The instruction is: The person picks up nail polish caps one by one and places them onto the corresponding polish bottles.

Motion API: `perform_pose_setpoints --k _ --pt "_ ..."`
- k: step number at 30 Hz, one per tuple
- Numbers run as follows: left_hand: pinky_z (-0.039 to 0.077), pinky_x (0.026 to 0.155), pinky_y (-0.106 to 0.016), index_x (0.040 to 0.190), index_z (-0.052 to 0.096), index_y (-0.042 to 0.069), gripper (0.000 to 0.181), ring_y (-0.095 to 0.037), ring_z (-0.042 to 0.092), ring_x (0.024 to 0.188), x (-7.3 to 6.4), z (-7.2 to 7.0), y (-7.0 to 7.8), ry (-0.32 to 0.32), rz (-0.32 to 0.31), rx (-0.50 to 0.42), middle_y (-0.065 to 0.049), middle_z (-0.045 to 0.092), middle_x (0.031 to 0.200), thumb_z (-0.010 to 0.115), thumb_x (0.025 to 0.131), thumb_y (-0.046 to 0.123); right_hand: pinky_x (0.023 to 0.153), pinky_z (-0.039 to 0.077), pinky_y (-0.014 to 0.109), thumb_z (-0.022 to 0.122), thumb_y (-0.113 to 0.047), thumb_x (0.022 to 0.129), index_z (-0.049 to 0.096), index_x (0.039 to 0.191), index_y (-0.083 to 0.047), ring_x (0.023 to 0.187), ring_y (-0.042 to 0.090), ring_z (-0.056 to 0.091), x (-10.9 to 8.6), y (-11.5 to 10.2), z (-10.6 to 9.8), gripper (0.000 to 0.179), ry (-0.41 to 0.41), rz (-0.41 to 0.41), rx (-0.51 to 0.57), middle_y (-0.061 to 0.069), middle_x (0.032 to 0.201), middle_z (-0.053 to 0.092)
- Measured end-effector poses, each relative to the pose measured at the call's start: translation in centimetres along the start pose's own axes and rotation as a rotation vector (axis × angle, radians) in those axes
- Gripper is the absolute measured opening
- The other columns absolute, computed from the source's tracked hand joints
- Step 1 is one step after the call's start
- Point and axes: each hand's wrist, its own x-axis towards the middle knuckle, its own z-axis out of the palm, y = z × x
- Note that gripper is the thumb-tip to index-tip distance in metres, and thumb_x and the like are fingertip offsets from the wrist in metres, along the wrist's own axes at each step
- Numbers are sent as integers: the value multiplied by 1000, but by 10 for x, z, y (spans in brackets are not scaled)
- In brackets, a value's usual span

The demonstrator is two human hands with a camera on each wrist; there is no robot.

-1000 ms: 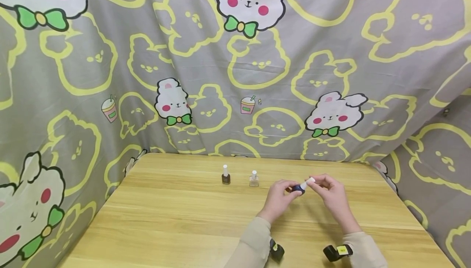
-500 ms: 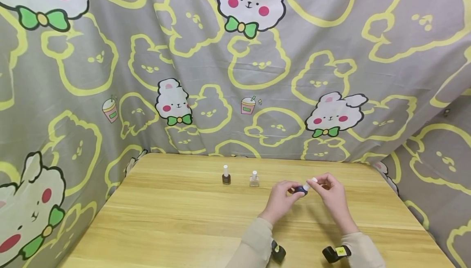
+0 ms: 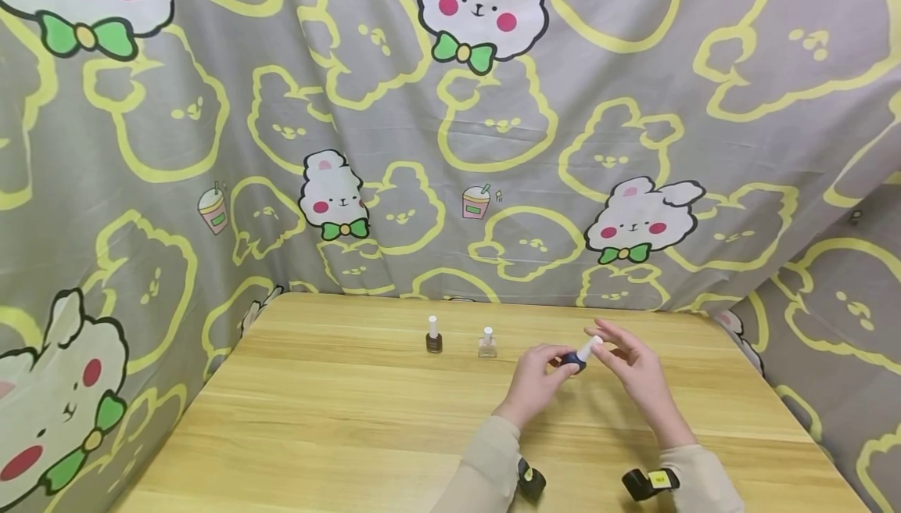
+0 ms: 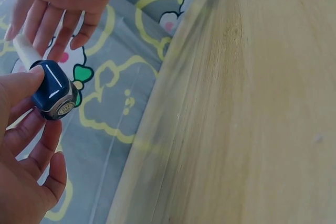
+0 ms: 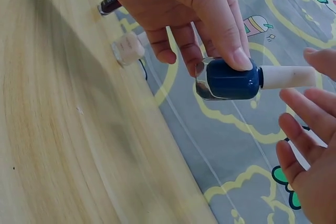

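My left hand pinches a bottle of dark blue nail polish by its glass body, thumb on one side and fingers on the other. The bottle is tilted above the table, its white cap still on and pointing toward my right hand. Loosened fingers of that right hand spread around the cap, with thumb and index fingertips right at its end. In the left wrist view, the bottle's base faces the camera and the right palm hangs beyond the cap.
On the wooden table a dark nail polish bottle and a clear or pale pink one stand upright, both white-capped, left of my hands. A grey patterned curtain hangs behind and along the sides.
My right fingers were curled on the cap earlier; now they have straightened and spread away from it. The left hand keeps its hold on the blue bottle in nearly the same place.
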Motion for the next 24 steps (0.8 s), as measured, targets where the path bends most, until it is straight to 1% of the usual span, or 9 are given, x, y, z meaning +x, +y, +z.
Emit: perform_pose_setpoints --k 3,7,11,13,16,17,19,21,24 --pt "52 83 -30 114 72 15 27 -14 61 96 0 0 0 -1 3 -1 1 71 104 66 92 29 82 46 11 60 -14 97 54 136 -2 105 -11 56 -1 0 -2 42 -35 -12 -9 -20 120 67" --pt "52 83 -30 114 72 14 27 -15 61 97 0 0 1 -5 9 2 0 71 105 66 92 28 83 47 12 59 -13 97 59 128 2 99 -7 61 -1 0 -3 35 -64 -9 7 -14 120 69" --pt "53 82 -30 115 71 14 27 -14 62 96 1 0 0 -5 18 11 0 72 105 66 92 28 83 48 11 60 -11 96 61 122 5 98 -9 62 -2 0 -4 31 -69 -3 12 -18 111 70" --pt "53 82 -30 115 71 14 27 -14 62 96 1 0 0 -7 19 12 0 72 105 66 92 27 83 48 11 61 -10 95 63 121 5 98 -11 61 -2 0 -4 29 -62 0 -6 -19 109 71" --pt "53 81 -28 114 71 14 27 -12 61 96 0 0 -1 -11 17 14 1 71 105 66 91 27 81 49 12 64 -12 94 66 116 2 94 -11 61 -1 0 -4 26 -34 23 -52 -11 108 73" --pt "53 81 -28 114 71 15 26 -12 61 95 0 0 -1 -11 15 15 1 71 104 67 91 27 78 49 13 65 -13 93 67 114 1 92 -10 61 -1 0 -3 25 -19 35 -74 -8 108 74" --pt "52 80 -27 113 72 14 26 -12 61 95 0 0 -1 -13 13 17 1 71 103 67 91 27 73 48 15 68 -18 92 69 107 -1 84 -7 61 -1 -1 -2 23 23 69 -109 -6 106 74" --pt "52 79 -26 113 72 15 26 -12 61 94 -1 0 -1 -13 14 25 2 71 102 68 90 27 66 46 18 72 -23 89 69 100 -3 77 -4 60 -1 -2 1 23 73 110 -134 -11 97 74" --pt "50 78 -22 112 72 14 26 -11 61 92 -1 1 0 -13 17 35 2 71 101 68 90 28 61 43 20 76 -22 85 66 92 -2 69 -2 56 -2 -3 6 23 147 167 -110 -20 82 68"
